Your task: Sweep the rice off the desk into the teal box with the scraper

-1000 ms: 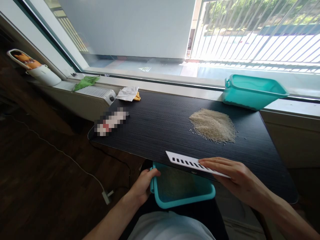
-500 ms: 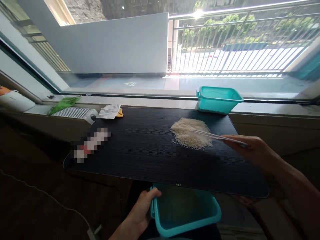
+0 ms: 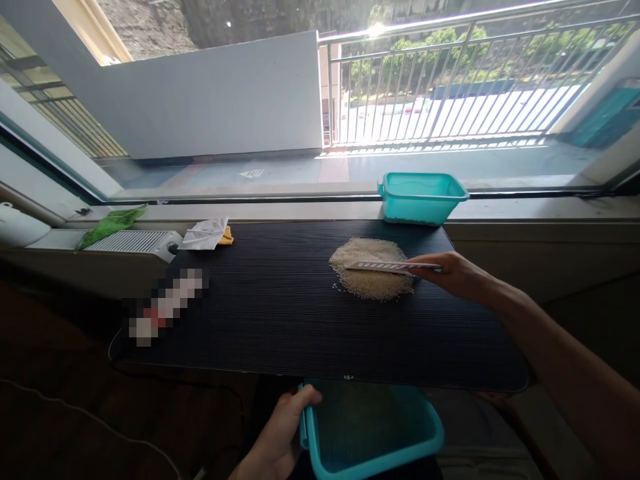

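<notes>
Right hand [image 3: 450,275]: one scraper [image 3: 385,266]; left hand [image 3: 280,433]: one tub [image 3: 381,461]; second tub [image 3: 423,208] beyond

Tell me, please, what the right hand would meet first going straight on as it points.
Probably the rice pile: the right hand points left, its white slotted scraper lying over the grains, though its height above them is unclear.

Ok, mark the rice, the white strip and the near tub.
rice [image 3: 371,287]: head view, front part of the pile.
strip [image 3: 385,266]: head view, its slotted middle.
near tub [image 3: 400,455]: head view, front rim.
</notes>
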Available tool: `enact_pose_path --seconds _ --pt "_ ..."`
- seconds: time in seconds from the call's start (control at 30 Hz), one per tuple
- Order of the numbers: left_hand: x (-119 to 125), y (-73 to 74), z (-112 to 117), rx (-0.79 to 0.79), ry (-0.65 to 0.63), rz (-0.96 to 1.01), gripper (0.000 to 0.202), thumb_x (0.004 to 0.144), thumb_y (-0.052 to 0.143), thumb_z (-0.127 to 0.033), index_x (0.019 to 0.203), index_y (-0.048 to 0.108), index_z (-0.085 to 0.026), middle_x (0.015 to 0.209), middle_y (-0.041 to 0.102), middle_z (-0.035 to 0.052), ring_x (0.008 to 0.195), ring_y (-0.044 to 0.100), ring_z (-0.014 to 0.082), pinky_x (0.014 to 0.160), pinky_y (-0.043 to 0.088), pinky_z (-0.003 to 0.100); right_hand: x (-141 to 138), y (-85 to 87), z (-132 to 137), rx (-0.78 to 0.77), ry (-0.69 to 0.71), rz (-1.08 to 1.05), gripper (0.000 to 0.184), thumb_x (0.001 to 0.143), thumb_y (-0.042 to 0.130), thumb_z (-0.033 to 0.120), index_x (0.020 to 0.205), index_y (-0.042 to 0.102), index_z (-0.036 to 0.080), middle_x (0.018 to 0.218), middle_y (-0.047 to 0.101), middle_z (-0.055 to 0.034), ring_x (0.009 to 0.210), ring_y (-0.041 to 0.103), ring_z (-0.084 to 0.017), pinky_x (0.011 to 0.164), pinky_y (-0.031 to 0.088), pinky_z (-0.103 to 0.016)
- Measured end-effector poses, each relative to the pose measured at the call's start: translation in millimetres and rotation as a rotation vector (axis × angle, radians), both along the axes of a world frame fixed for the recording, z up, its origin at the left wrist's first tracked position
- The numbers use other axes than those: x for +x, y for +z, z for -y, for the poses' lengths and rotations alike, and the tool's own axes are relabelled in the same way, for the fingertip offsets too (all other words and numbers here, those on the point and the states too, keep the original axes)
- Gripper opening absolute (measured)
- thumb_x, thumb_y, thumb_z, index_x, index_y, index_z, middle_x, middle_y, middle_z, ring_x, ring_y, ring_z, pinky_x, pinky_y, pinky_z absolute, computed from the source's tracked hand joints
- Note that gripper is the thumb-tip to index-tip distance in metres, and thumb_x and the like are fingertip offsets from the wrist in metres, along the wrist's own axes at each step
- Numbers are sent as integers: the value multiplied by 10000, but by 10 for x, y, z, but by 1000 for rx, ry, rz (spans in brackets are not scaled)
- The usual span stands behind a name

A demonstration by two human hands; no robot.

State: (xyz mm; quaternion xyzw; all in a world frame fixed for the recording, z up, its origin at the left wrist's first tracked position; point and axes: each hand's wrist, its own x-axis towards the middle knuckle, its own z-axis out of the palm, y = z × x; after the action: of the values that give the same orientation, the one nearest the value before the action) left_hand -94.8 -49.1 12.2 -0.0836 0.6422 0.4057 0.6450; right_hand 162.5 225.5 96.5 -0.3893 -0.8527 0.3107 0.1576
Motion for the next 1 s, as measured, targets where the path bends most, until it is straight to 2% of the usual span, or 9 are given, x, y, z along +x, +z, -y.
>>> enact_pose_path --seconds 0.17,0.4,0.73,0.87,1.0 --pt "17 -70 15 22 -3 6 221 687 773 -227 793 596 -147 673 598 6 632 596 162 684 501 300 6 -25 120 -19 46 -4 600 868 528 637 1119 764 146 1107 773 -122 971 723 -329 826 577 -395" --pt "71 67 -29 -11 3 8 90 768 666 -136 821 593 -127 677 598 15 613 577 147 652 498 291 -44 23 496 -18 135 -32 483 923 515 537 1116 764 171 1109 774 -116 998 721 -315 848 584 -403" --pt "136 45 -5 67 -14 55 119 666 691 -149 739 600 -128 611 573 -6 550 532 123 591 450 252 -44 90 851 35 220 -52 381 946 503 435 1107 773 221 1106 778 -99 985 735 -281 857 589 -379" --pt "137 85 -12 89 -23 60 140 644 687 -152 764 626 -111 629 597 7 571 546 133 599 454 259 -105 123 811 55 198 -46 384 948 514 425 1107 770 187 1091 781 -108 975 735 -283 818 592 -357" --pt "132 40 2 95 -31 47 146 647 684 -159 774 623 -120 645 603 8 584 545 134 620 457 263 -347 114 562 95 168 -52 416 949 503 427 1145 747 153 1120 769 -128 986 727 -298 815 576 -369"
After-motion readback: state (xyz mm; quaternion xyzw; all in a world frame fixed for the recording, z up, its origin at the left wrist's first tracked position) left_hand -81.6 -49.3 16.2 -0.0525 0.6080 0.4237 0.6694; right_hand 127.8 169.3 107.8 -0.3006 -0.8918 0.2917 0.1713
